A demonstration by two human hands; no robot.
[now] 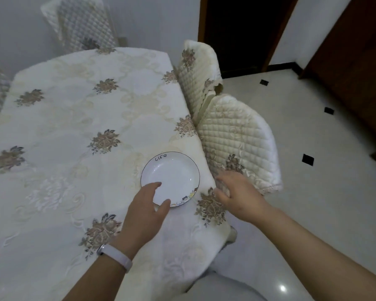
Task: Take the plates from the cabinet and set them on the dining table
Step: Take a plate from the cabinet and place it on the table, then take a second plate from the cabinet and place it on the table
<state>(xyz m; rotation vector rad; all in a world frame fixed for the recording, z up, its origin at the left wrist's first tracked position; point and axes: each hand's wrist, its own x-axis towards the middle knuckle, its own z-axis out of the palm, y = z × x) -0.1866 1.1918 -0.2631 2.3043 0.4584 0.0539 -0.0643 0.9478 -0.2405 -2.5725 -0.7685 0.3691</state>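
1. At the left hand (147,210): palm down, fingers loose and nearly straight, forefinger lying across the well of the plate (174,172), thumb at its near rim; touching, not clasping.
2. At the right hand (237,192): blurred, palm down, spread wide, holding nothing, over the right edge of the dining table (74,118).
3. On the left wrist, one white band (115,256).
4. One plate only, white with a thin dark edge line, flat on the flowered cloth near that right edge; "Life" written at the far rim, a small flower print at the near-right rim.
5. Four quilted chair covers counted: two at the right (237,135), one beyond, one at the left.
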